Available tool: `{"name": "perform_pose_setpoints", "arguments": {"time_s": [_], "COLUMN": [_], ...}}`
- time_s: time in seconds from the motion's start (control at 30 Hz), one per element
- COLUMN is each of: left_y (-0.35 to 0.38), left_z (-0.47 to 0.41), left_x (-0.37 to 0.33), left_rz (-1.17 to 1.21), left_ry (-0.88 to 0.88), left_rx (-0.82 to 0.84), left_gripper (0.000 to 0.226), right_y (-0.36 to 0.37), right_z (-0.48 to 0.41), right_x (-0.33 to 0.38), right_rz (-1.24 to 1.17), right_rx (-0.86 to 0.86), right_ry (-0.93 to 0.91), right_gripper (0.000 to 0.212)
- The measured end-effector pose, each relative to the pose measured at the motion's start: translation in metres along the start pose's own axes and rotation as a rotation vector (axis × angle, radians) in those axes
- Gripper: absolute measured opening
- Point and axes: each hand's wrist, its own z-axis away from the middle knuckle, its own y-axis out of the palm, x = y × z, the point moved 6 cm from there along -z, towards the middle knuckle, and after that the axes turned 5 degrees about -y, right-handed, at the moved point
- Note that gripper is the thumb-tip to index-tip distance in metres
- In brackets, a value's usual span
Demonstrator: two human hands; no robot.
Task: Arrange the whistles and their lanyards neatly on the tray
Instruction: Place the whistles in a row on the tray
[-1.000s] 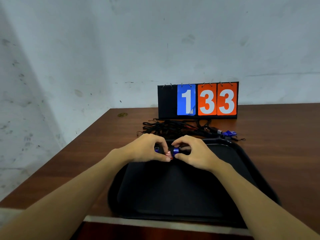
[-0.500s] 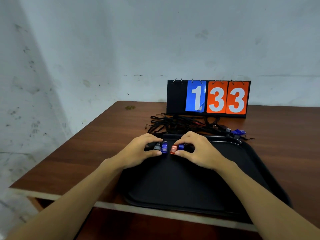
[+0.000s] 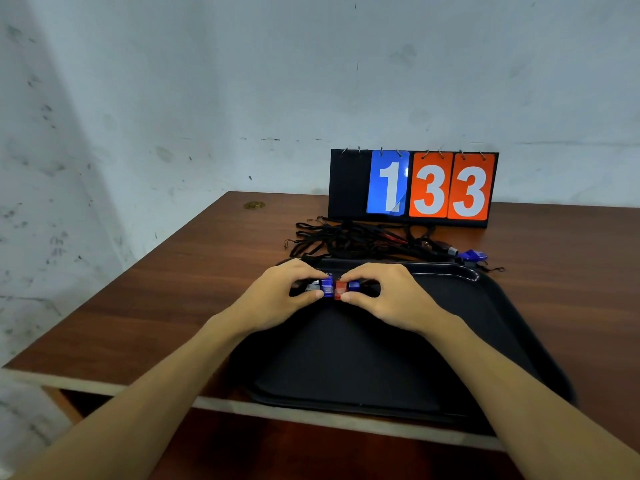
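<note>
One blue whistle is pinched by the left hand, a red whistle by the right hand, on the tray.

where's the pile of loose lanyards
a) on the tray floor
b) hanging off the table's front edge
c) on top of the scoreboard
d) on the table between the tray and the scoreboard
d: the lanyards lie in a tangle on the table, just past the far rim of the tray and in front of the scoreboard.
</note>
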Motion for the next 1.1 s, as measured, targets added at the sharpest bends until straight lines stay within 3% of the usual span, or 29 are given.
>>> {"name": "perform_pose_setpoints", "arguments": {"time_s": [0.67,0.93,1.1], "left_y": [-0.001,-0.002,-0.009], "left_z": [0.003,0.003,-0.004], "left_x": [-0.002,-0.009,-0.009], "left_rz": [0.019,0.024,-0.007], "left_ry": [0.007,-0.163,-0.290], "left_rx": [-0.004,0.055,0.042], "left_gripper": [0.035,0.045,0.046], "right_y": [0.003,0.004,-0.005], "right_z": [0.002,0.003,0.007], "right_x": [0.003,0.001,-0.008], "right_rz": [0.035,-0.002,-0.097], "right_rx": [-0.049,-0.004,-0.068], "right_ry": [-0.002,0.048,0.149], "right_gripper": [0.030,0.040,0.040]}}
